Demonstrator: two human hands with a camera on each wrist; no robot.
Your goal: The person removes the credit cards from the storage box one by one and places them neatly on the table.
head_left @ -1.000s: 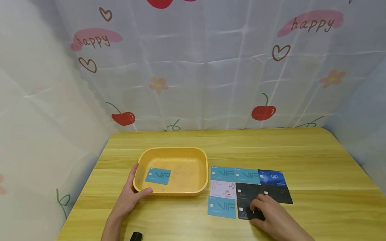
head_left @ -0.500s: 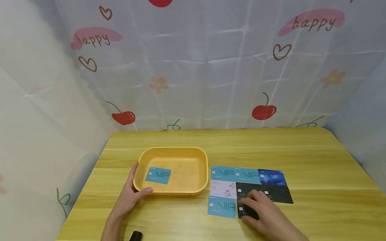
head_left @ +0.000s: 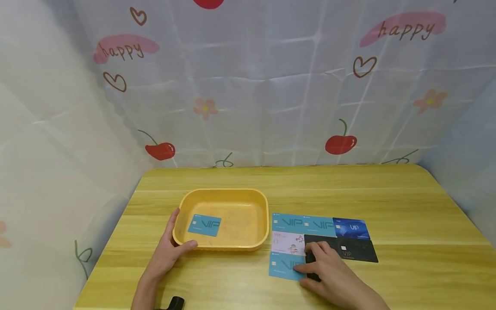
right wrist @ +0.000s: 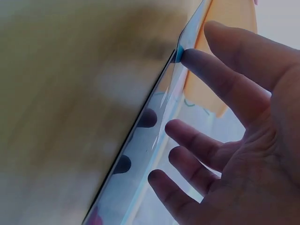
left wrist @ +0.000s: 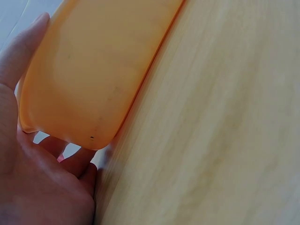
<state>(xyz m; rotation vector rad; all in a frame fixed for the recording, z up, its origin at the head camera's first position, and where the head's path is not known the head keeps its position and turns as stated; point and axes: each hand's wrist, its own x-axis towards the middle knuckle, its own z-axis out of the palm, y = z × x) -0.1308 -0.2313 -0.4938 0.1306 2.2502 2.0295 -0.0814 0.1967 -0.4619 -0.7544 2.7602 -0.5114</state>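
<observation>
In the head view, my left hand (head_left: pixel 166 252) grips the left end of a yellow plastic tray (head_left: pixel 246 221), thumb at the front rim and fingers round the side. A light-blue VIP card (head_left: pixel 204 225) lies flat inside it. My right hand (head_left: pixel 333 273) is over a block of cards right of the tray. Its index fingertip touches the front-left light-blue VIP card (head_left: pixel 280 268); in the right wrist view the fingers (right wrist: pixel 225 79) are spread, holding nothing. The hand partly hides two black cards, the middle one (head_left: pixel 323 240) and the front one.
Behind lie two more light-blue cards (head_left: pixel 287 222) and a dark-blue card (head_left: pixel 351 228). A pale pink card (head_left: pixel 284 242) and another black card (head_left: pixel 359 249) flank the middle one. A black object (head_left: pixel 176 303) shows at the wooden table's (head_left: pixel 418 215) front. Printed curtains surround the table.
My right hand has moved left, from the front black card to the front-left light-blue card. The left hand keeps its grip on the tray, and the cards lie as before.
</observation>
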